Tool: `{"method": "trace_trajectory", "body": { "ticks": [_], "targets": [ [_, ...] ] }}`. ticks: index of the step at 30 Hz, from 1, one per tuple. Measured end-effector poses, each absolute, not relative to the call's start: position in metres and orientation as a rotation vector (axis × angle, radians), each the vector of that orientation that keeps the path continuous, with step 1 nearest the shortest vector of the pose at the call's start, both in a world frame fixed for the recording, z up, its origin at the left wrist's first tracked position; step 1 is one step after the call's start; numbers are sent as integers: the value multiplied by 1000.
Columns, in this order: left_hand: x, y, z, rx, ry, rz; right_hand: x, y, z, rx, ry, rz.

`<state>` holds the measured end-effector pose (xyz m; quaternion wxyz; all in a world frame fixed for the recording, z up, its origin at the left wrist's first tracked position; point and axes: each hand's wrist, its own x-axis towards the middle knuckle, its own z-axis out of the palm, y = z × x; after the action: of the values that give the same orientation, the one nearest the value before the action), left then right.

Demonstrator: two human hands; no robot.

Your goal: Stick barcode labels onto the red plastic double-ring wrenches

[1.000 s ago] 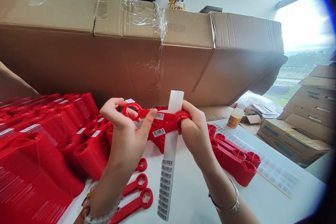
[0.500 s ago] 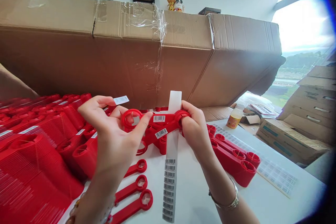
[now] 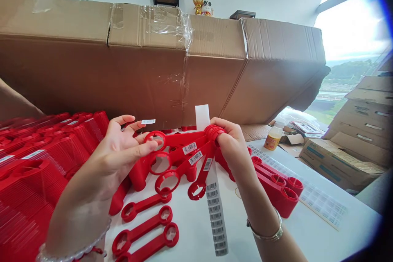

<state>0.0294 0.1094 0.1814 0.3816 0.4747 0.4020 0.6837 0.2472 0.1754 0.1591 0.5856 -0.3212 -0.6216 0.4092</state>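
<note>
My right hand (image 3: 231, 141) is closed around one end of several red plastic double-ring pieces (image 3: 181, 157), fanned out like spokes. Small barcode labels (image 3: 195, 157) are stuck on some of their shanks. A strip of barcode labels (image 3: 217, 217) hangs below that hand, its blank white end (image 3: 202, 116) rising above the pieces. With thumb and fingers, my left hand (image 3: 119, 153) pinches the far ring (image 3: 155, 141) of the topmost piece. One loose barcode label (image 3: 148, 121) clings to a raised fingertip of the left hand.
Stacks of red pieces (image 3: 37, 188) fill the left side. Single pieces (image 3: 143, 229) lie on the white table (image 3: 184, 241). On the right are bundled pieces (image 3: 279, 190), label sheets (image 3: 325, 204) and a bottle (image 3: 274, 136). A large cardboard box (image 3: 147, 77) stands behind.
The pieces in my right hand have fanned apart, with more of them showing. My left hand has turned and lowered slightly, the label still on its fingertip. The strip's lower end swung right.
</note>
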Motion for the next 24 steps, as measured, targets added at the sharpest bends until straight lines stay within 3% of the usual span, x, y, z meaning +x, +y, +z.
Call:
{"method": "trace_trajectory", "body": {
  "ticks": [7, 17, 24],
  "targets": [
    [34, 112, 180, 1225, 1014, 1884, 246, 176, 155, -750, -1520, 864],
    [44, 100, 182, 1583, 1519, 2146, 244, 177, 151, -792, -1621, 737],
    [77, 84, 185, 1564, 1528, 1900, 244, 173, 153, -789, -1632, 711]
  ]
}}
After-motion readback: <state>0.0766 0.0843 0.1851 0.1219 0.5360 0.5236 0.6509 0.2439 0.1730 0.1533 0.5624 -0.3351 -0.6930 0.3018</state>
